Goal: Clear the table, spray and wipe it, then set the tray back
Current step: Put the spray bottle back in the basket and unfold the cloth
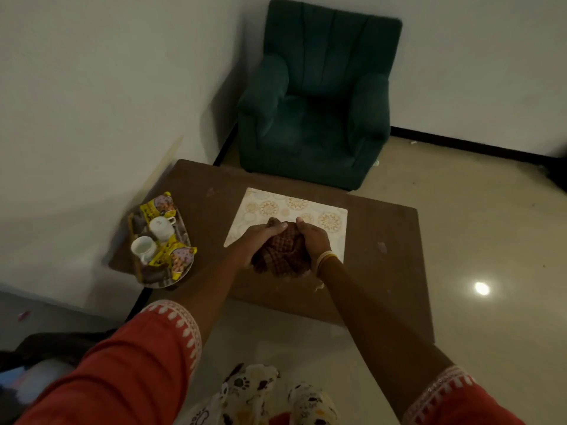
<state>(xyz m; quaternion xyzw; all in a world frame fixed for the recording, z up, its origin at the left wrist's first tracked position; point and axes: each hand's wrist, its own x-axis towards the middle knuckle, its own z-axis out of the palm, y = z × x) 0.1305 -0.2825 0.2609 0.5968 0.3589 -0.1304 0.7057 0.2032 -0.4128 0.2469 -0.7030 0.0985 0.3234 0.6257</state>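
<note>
The brown table is standing low in the corner, and everything else is placed from it. A green armchair is sitting just past its far edge. A patterned mat is lying flat near the table's middle, its long axis running across the table from left to right. The tray is resting at the table's left edge, partly overhanging the corner, well left of both hands, so the left hand is nearer to it. It is holding two white cups, yellow snack packets and some dark pieces I cannot identify.

Over the mat's near edge, the left hand and right hand are both gripping a bunched checked cloth, fingers curled around it. It looks as if wiping is about to start with the tray not yet cleared off.
</note>
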